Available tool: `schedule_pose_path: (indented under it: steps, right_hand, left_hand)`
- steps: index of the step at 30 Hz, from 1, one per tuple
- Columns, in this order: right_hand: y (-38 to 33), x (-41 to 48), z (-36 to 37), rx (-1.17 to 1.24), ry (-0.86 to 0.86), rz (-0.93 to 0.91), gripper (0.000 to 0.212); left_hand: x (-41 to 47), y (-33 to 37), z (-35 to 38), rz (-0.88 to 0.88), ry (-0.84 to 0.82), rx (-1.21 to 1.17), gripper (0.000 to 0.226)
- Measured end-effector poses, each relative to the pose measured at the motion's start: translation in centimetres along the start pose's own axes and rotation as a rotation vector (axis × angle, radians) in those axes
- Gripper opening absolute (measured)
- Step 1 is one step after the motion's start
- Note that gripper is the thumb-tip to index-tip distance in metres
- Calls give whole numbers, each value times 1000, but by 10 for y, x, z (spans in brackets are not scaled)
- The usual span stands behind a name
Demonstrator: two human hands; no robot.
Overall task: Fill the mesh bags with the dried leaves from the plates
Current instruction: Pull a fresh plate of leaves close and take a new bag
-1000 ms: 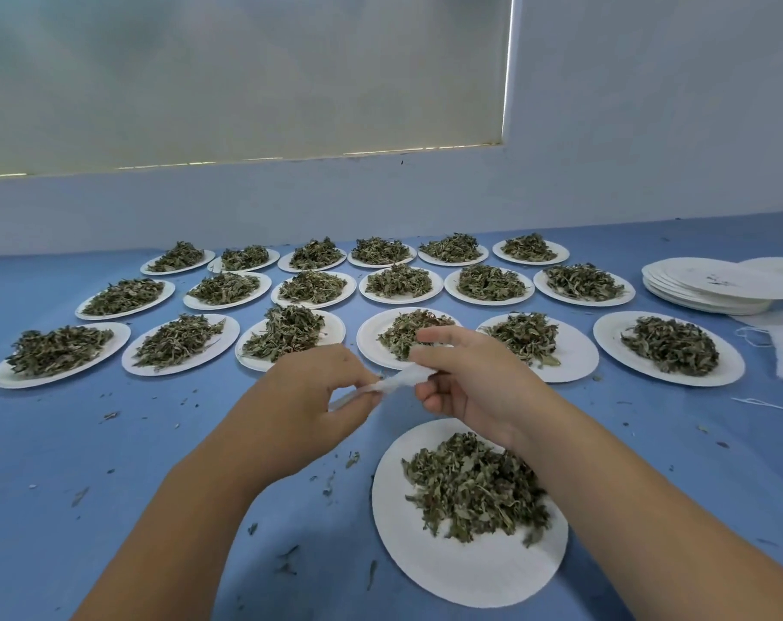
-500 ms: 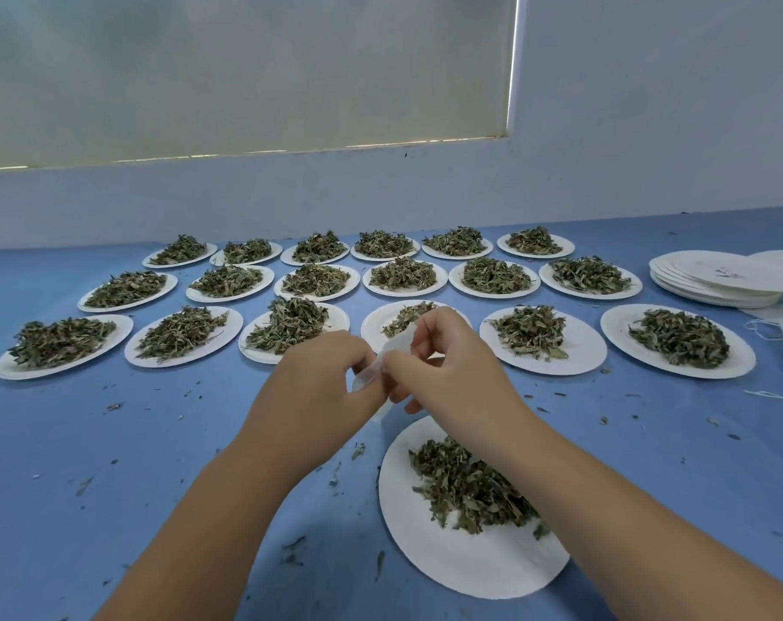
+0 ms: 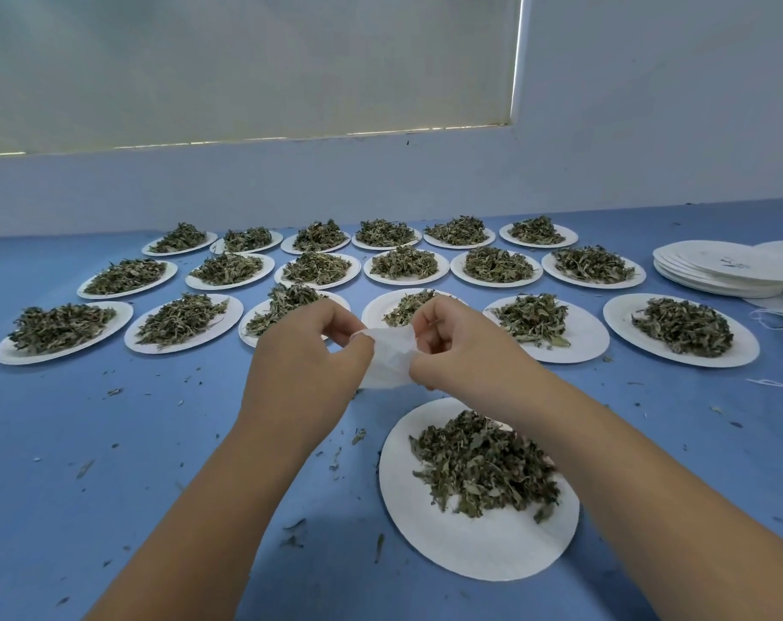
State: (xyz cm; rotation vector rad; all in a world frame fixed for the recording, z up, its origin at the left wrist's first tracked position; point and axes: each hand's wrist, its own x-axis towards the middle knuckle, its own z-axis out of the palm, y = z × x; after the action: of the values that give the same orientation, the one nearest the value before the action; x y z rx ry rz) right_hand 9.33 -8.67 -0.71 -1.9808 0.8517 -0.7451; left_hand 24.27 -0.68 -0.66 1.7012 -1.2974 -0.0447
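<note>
both hands are up over the blue table (image 3: 112, 486), pinching the small white mesh bag (image 3: 387, 360) between them – the left hand (image 3: 304, 347) has one edge in its curled fingers, the right hand (image 3: 461, 347) has the other. the bag hangs just past the far rim of the nearest round white paper plate (image 3: 470, 558), which carries a heap of dried green leaves (image 3: 484, 468). looks like the mouth-opening step to me. tip: rub the two layers apart with thumb and forefinger rather than yanking, since thin mesh probably frays or tears easily. once it gapes, i'd hold the mouth wide with one hand, low over that plate – leaf crumbs (image 3: 358, 437) already litter the table, so spills seem likely.
</note>
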Motion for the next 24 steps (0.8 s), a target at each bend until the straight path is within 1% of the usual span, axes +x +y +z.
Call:
schedule_pose_path:
  steps: [3, 6, 8, 10, 12, 13, 16, 19, 21, 24]
  right_hand:
    - [0, -1, 1, -32, -11, -46, 21]
    - [0, -1, 5, 6, -16, -72, 25]
    - [1, -1, 7, 23, -16, -80, 27]
    - [0, 0, 7, 72, 1, -70, 27]
    - [-1, 1, 4, 162, 14, -24, 25]
    - [-2, 2, 2, 221, 9, 13, 24]
    - [-2, 1, -3, 377, -71, 107, 28]
    - [0, 1, -2, 421, -143, 93, 34]
    - [2, 1, -3, 413, -157, 92, 37]
    - [5, 2, -6, 377, -178, 110, 31]
  left_hand:
    - [-2, 0, 2, 50, -19, 141, 8]
    - [-4, 2, 5, -3, -71, 94, 16]
    - [-5, 2, 5, -38, -105, 103, 14]
    - [-6, 2, 3, -31, -143, 146, 10]
    - [-6, 1, 0, 4, -134, 187, 6]
    - [-6, 2, -1, 35, -109, 200, 9]
    - [-8, 5, -2, 186, -61, 173, 16]
    - [-10, 8, -1, 331, -109, 100, 11]
    - [-10, 8, 0, 356, -126, 96, 14]
    - [-9, 6, -1, 318, -149, 53, 15]
